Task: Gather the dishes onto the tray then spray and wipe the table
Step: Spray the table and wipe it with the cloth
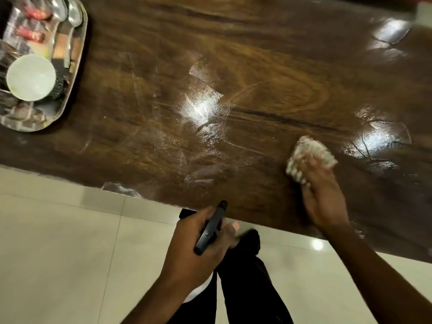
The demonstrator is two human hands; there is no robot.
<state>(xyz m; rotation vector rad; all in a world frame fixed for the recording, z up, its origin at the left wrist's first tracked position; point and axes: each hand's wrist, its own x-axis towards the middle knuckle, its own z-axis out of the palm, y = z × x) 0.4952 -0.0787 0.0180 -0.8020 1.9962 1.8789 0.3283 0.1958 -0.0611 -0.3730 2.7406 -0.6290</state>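
While the right hand (320, 188) is pressing a crumpled white-and-grey cloth (308, 157) flat on the glossy dark wooden table (257, 66), the left hand (198, 251) is gripping a black spray bottle (211, 228) off the near edge. The cloth is looking soft and light, best bunched under the palm; the wet wood is probably slippery. The steel tray (79, 66) of dishes is sitting far left.

Pale glossy floor tiles (70, 230), bright ceiling-light reflection (317, 244)
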